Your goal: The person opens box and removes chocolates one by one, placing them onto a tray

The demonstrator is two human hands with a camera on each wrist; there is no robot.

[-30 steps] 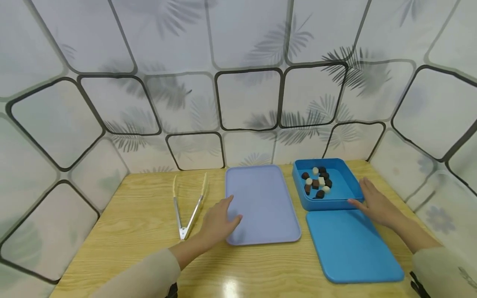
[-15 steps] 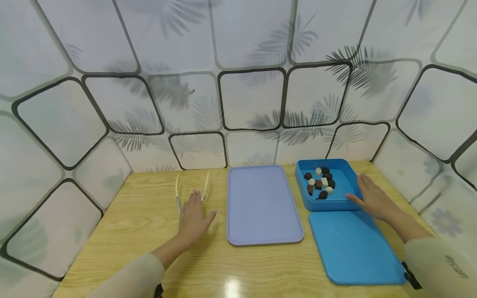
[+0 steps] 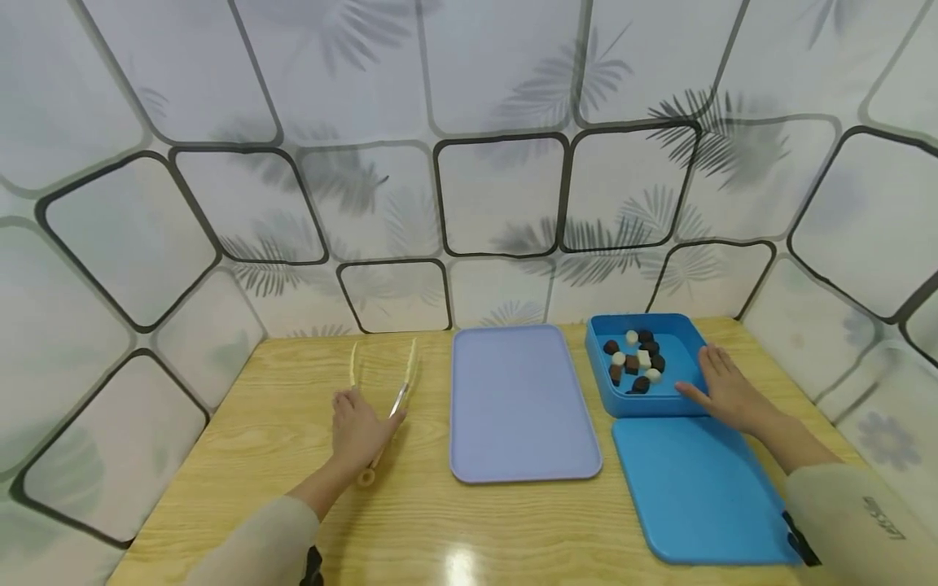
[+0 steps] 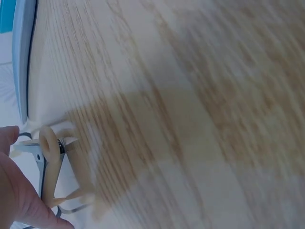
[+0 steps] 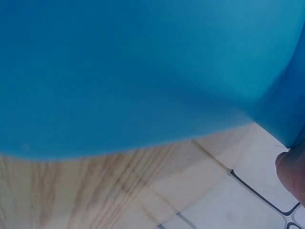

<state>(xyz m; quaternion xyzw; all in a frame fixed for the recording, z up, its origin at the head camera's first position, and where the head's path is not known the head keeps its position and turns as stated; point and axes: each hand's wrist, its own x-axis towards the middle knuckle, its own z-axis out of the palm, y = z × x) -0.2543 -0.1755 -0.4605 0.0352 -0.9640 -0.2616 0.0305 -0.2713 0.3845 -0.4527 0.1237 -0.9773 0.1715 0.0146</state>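
My left hand lies over a pair of cream and metal tongs on the wooden table, with fingers curled round their arms. The left wrist view shows the tongs' hinge end beside my palm. My right hand rests flat with straight fingers against the right front corner of an open blue box. Inside the box lie several dark and white chocolates.
A lavender tray sits between the tongs and the box. The box's blue lid lies flat in front of it and fills the right wrist view. Patterned white panels wall in the table on three sides.
My left hand left the lavender tray's left edge, moved left to the tongs and has closed on them. The right hand stayed by the blue box.
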